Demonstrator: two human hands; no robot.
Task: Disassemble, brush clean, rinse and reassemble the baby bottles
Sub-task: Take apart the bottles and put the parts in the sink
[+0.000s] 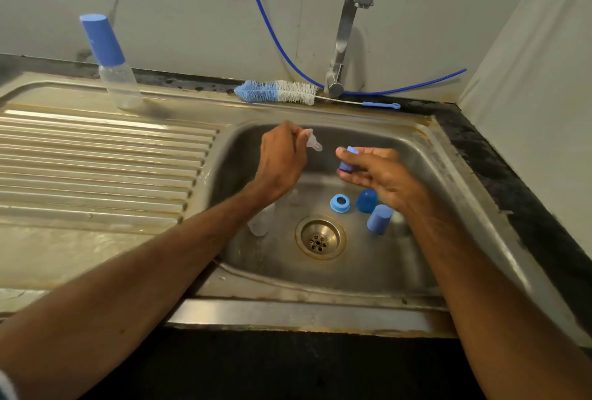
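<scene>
Left hand (282, 159) hangs over the steel sink (429, 159) basin, thumb & fingertips pinching a clear silicone teat (313, 140), its tip pointing toward the right hand (384, 175). Right hand is just beside it, thumb & fingers gripping a small blue plastic collar (347, 159); teat & collar are apart, not touching. Below the right hand, on the basin floor: flat blue plastic screw ring (340, 203), dark blue dome cap (366, 200), lighter blue cup-shaped cap (379, 219). Under the left wrist is a clear plastic bottle body (262, 220), partly hidden. Round steel drain (320, 237) sits btwn the two forearms. Beyond both hands, on the back rim, lies a blue-and-white bristle bottle brush (278, 92) w/ wire handle, next to the chrome tap (344, 40). Far left of the left hand, a capped clear bottle w/ tall blue cap (110, 60) stands at the back of the ribbed steel drainboard (96, 159)
</scene>
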